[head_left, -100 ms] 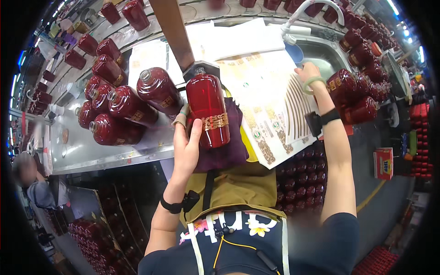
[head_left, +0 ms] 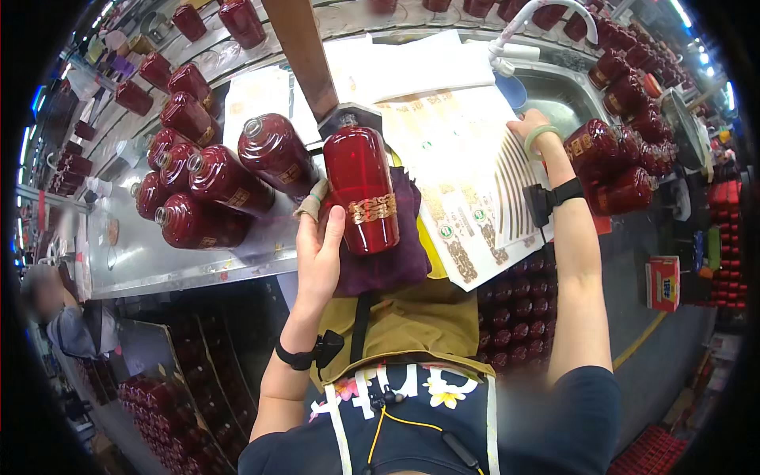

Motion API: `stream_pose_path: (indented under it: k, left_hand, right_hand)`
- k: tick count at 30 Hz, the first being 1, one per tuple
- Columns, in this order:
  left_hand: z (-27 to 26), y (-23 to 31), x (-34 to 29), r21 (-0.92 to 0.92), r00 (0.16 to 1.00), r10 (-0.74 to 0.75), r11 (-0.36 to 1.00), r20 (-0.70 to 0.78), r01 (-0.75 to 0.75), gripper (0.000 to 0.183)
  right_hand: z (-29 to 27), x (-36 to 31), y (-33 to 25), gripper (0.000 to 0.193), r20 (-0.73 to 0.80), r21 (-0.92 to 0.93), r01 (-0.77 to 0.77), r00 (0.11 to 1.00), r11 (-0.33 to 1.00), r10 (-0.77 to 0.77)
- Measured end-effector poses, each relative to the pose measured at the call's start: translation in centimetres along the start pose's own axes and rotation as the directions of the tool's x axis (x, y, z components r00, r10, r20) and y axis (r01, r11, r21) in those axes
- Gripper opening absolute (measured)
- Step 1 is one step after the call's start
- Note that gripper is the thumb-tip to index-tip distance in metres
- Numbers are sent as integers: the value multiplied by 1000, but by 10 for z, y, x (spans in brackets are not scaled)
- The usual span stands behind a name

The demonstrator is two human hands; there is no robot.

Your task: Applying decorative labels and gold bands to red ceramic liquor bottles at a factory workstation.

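A red glass bottle with a gold patterned band lies on a folded purple cloth, its neck toward a dark block at the far end. My left hand grips its left side, thumb along the glass and a covered fingertip behind. Far to the right, my right hand, with a pale green bangle, is over the upper right corner of the printed decal sheets, beside the sink. Its fingers are bent together; what they hold, if anything, is too small to make out.
Several red bottles stand on the metal table at left; others cluster right of the sink. A brown post rises behind the held bottle. A white tap arches over the sink, near a blue cup.
The view has shifted slightly. Both hands keep nearly the same places, and the bottle stays on the purple cloth in my left hand.
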State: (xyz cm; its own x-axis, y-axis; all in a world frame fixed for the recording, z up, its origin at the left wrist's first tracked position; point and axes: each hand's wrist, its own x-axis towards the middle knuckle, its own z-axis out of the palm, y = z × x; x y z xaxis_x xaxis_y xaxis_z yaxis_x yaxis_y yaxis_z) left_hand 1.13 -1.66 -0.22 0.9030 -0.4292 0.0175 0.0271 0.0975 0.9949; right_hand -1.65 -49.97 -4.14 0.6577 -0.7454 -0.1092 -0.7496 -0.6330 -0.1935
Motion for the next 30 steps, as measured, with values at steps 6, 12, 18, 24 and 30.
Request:
stream_pose_path:
  k: [6,12,18,24,30]
  left_hand:
    - [-19,-10,-11,61,999,-36,997,10,35,53]
    - [-29,-11,-24,18,1000,-11,1000,12,11,60]
    - [-23,-15,-29,297,985,115,943,128,-149,104]
    - [-6,-16,-25,483,969,248,846,19,-226,96]
    - [-14,-27,-22,484,969,233,841,77,-241,86]
  right_hand:
    - [13,17,9,52,67,101,-144,988,985,137]
    - [16,15,4,42,104,140,-87,992,986,73]
    - [20,18,12,31,-319,73,-152,933,986,167]
    - [-34,-84,-43,23,-307,364,202,948,909,-88]
    - [-61,-214,-90,15,-282,437,620,782,651,-556]
